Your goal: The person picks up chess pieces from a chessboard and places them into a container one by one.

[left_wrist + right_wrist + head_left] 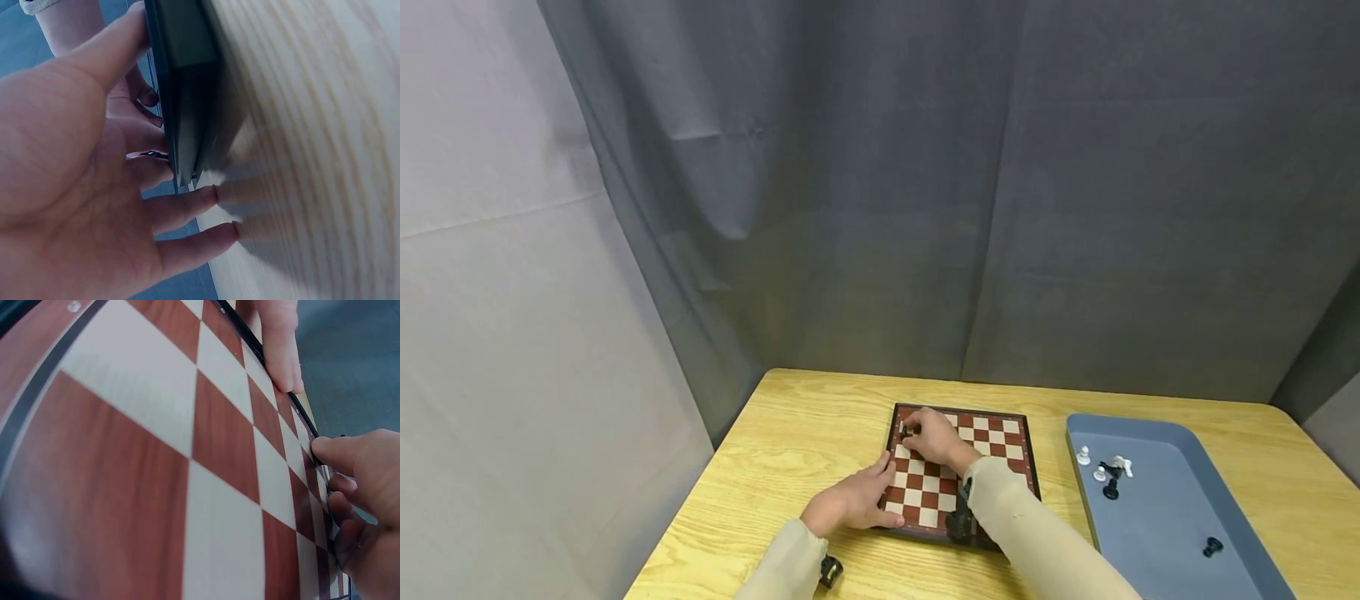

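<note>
A chessboard with red-brown and cream squares lies flat on the wooden table. At its far-left corner my right hand pinches a small black chess piece, mostly covered by the fingers in the head view. My left hand rests along the board's left side, fingers extended. In the left wrist view its thumb touches the board's dark edge, and two fingertips reach down to the tabletop. The right wrist view shows the right hand low over the far squares, its grip partly hidden.
To the right stands a blue-grey tray. It holds white pawns, a white knight-like piece and several black pieces, one black piece lying apart. Wood tabletop extends left of the board; a grey curtain hangs behind.
</note>
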The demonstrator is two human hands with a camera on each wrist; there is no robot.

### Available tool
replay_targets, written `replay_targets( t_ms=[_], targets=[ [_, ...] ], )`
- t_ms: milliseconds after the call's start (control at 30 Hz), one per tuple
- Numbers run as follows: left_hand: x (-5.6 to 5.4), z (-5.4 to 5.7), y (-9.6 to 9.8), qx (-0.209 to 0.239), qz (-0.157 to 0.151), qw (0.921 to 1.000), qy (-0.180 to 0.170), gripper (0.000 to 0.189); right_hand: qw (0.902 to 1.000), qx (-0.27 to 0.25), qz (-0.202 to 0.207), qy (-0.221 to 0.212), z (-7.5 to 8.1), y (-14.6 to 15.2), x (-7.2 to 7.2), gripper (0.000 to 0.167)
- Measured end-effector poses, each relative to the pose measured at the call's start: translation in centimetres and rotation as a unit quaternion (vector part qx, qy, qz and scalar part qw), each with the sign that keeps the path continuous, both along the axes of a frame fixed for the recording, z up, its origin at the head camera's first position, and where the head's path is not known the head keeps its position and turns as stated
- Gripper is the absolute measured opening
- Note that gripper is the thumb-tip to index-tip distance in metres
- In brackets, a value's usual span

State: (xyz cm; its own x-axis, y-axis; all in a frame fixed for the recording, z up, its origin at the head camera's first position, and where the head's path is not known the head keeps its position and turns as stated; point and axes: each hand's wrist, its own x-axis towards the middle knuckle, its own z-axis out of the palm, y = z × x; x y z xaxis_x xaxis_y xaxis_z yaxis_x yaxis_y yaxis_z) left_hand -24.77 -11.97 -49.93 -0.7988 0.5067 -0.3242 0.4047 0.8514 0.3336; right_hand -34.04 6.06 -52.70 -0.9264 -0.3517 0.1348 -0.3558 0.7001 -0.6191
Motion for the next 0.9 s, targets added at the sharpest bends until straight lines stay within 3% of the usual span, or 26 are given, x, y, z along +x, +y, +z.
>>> replay_targets(
  t_ms=[333,700,900],
  targets=[
    [-0.3,-0.3,0.2,-0.002,-0.004,0.9999,0.01,0.09,0.9996,0.015,0.003,0.022,-0.1,0.2,-0.1,0.023],
    [-0.3,0.0,0.3,-0.005,-0.007,0.9998,0.017,0.09,0.9993,-0.027,-0.019,-0.018,0.6,1.3,0.0,0.014],
    [-0.3,0.1,0.0,-0.005,-0.003,0.9998,0.019,0.091,0.9993,-0.032,-0.001,-0.016,1.4,1.9,0.2,0.009]
  ],
)
